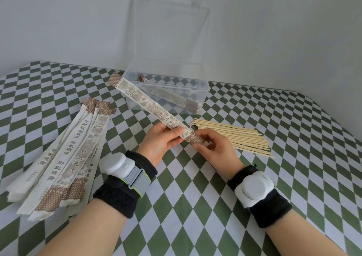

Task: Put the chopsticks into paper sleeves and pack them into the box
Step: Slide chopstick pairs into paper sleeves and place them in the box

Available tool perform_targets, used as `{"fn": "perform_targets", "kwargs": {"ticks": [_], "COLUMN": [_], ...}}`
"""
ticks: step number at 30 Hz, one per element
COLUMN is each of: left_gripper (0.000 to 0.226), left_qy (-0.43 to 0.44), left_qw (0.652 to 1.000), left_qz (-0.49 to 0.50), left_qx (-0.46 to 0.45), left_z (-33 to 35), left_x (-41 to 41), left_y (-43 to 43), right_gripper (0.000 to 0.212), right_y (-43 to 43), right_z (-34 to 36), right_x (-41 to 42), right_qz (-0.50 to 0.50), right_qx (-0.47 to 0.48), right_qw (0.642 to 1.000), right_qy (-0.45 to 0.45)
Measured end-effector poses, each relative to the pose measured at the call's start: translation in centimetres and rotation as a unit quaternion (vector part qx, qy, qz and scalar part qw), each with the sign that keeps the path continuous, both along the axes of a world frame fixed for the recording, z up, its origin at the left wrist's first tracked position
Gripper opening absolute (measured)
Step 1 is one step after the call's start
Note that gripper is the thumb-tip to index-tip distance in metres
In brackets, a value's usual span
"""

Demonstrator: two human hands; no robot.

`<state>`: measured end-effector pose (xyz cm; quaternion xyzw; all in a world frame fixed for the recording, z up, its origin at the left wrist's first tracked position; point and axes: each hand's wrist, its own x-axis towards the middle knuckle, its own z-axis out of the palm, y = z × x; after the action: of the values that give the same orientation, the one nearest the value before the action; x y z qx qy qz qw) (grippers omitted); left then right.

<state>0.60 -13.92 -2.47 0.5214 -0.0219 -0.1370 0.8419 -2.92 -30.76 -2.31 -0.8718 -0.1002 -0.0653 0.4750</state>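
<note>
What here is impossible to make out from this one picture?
- Head view: whether the held sleeve contains chopsticks; the paper hides its inside.
- How many sleeves lie in the clear box; they overlap behind hazy plastic.
- The sleeve pile: lower sleeves covered by upper ones.

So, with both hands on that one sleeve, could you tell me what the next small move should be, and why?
Probably carry the held sleeve forward and lay it in the open clear box. Both the left hand and right hand pinch its near end, no bare chopstick is visible sticking out, and at least one sleeved pair already lies in the box.
</note>
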Motion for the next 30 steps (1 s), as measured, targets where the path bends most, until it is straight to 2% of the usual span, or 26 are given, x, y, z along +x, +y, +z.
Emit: {"fn": "perform_targets", "kwargs": {"ticks": [8, 13, 17, 22, 26, 30], "left_gripper": [0.015, 0.013, 0.014, 0.015, 0.017, 0.020], "left_qy": [0.030, 0.060, 0.071, 0.077, 0.076, 0.079], "left_qw": [0.997, 0.988, 0.983, 0.982, 0.982, 0.982], "left_qz": [0.055, 0.117, 0.133, 0.131, 0.134, 0.136], "left_qx": [-0.046, -0.085, -0.104, -0.111, -0.106, -0.101], "left_z": [0.1, 0.4, 0.4, 0.4, 0.4, 0.4], "left_x": [0.5, 0.7, 0.8, 0.9, 1.0, 1.0], "left_y": [0.3, 0.8, 1.1, 1.1, 1.1, 1.1], "right_gripper": [0.009, 0.014, 0.010, 0.006, 0.054, 0.081], "right_y": [0.7, -1.4, -1.5, -0.1, 1.1, 1.7], "right_z": [5.0, 10.1, 11.0, 10.0, 9.9, 9.0], "right_x": [4.5, 10.6, 13.2, 14.6, 14.1, 14.2], "right_qz": [-0.074, -0.136, -0.111, -0.062, -0.068, -0.049], "right_qx": [0.062, -0.050, -0.172, -0.253, -0.353, -0.444], "right_qw": [0.992, 0.981, 0.975, 0.965, 0.933, 0.895], "right_qy": [-0.075, -0.128, -0.089, -0.039, 0.016, 0.019]}}
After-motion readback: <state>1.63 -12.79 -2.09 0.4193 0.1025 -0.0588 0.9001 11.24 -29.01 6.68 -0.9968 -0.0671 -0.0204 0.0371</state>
